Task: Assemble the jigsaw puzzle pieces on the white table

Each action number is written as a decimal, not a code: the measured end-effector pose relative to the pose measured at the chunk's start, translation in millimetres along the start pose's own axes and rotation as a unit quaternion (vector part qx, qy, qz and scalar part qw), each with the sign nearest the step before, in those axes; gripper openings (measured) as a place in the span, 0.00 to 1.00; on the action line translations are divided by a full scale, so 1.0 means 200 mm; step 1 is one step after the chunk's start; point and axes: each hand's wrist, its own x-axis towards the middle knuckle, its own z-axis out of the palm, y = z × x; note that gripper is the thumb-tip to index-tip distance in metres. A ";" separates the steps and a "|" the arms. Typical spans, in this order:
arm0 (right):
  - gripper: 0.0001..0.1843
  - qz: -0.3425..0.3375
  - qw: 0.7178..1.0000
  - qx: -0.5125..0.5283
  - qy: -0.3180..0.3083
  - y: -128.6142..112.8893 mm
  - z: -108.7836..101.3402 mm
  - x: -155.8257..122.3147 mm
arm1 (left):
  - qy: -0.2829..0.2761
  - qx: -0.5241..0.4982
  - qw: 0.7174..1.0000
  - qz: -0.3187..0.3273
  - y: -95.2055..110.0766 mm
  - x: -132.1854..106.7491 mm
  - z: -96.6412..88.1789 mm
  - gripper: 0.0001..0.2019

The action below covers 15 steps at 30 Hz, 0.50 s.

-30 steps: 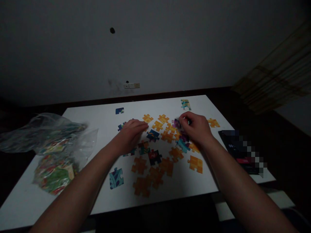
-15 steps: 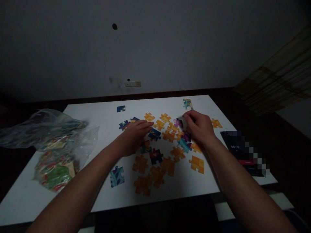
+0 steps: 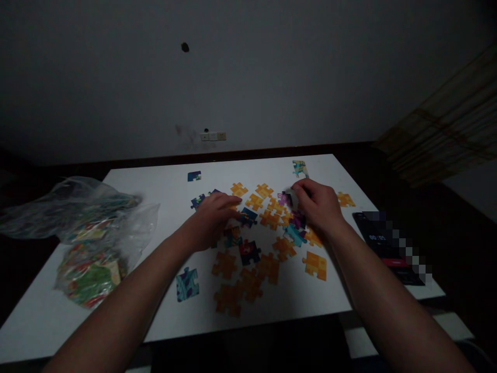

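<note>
Many jigsaw pieces lie loose and face up or face down on a white table. My left hand is over the left of the pile, thumb and index finger apart, the thumb tip beside a dark blue puzzle piece. My right hand rests at the right of the pile with its fingers curled and tips pinched; whatever they hold is hidden. Just left of it lies a purple puzzle piece. A teal piece and an orange piece lie below the right hand.
On the white table, plastic bags with colourful pieces lie at the left. A phone showing a timer lies at the right edge. Single pieces sit apart: a blue one at the back left and a teal-yellow one at the back right.
My left thumb and index finger have spread apart, with the thumb now by the dark blue piece. The right hand has hardly moved. The view has shifted slightly.
</note>
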 end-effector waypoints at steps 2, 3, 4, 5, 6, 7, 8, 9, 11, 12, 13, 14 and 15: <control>0.18 -0.002 1.000 -0.008 -0.009 0.00 0.00 0.00 | -0.010 -0.016 1.000 -0.001 -0.01 0.00 0.00 0.19; 0.18 -0.003 1.000 -0.013 -0.012 0.00 0.00 0.00 | -0.010 -0.024 1.000 0.002 -0.01 0.00 0.00 0.19; 0.17 -0.004 1.000 -0.017 -0.014 0.00 0.00 0.00 | -0.009 -0.030 0.999 0.008 -0.01 0.00 0.01 0.20; 0.18 -0.005 1.000 -0.021 -0.015 0.00 0.01 0.01 | -0.007 -0.034 0.999 0.013 -0.02 0.00 0.01 0.21; 0.18 -0.005 1.000 -0.026 -0.016 0.00 0.01 0.01 | -0.004 -0.034 0.999 0.014 -0.02 0.00 0.01 0.21; 0.18 -0.002 0.999 -0.030 -0.017 0.00 0.01 0.01 | -0.006 -0.033 0.999 0.012 -0.03 0.00 0.01 0.22; 0.18 0.000 0.999 -0.033 -0.018 0.00 0.01 0.01 | -0.011 -0.031 0.999 0.007 -0.03 0.00 0.01 0.23; 0.18 0.001 0.999 -0.036 -0.021 0.00 0.01 0.01 | -0.018 -0.031 0.999 0.003 -0.03 0.00 0.01 0.23; 0.18 0.003 0.999 -0.040 -0.024 0.00 0.01 0.01 | -0.024 -0.038 0.999 -0.002 -0.03 0.00 0.00 0.23; 0.17 0.003 0.999 -0.041 -0.026 0.00 0.01 0.01 | -0.025 -0.044 0.999 -0.001 -0.03 0.00 0.00 0.23; 0.17 0.003 0.999 -0.042 -0.027 0.00 0.01 0.01 | -0.024 -0.049 0.998 0.000 -0.03 0.00 0.00 0.22; 0.17 0.003 0.999 -0.044 -0.027 0.00 0.01 0.01 | -0.022 -0.054 0.998 0.001 -0.03 0.00 0.00 0.22; 0.17 0.003 0.999 -0.045 -0.027 0.00 0.01 0.02 | -0.018 -0.056 0.998 0.004 -0.03 0.01 0.00 0.20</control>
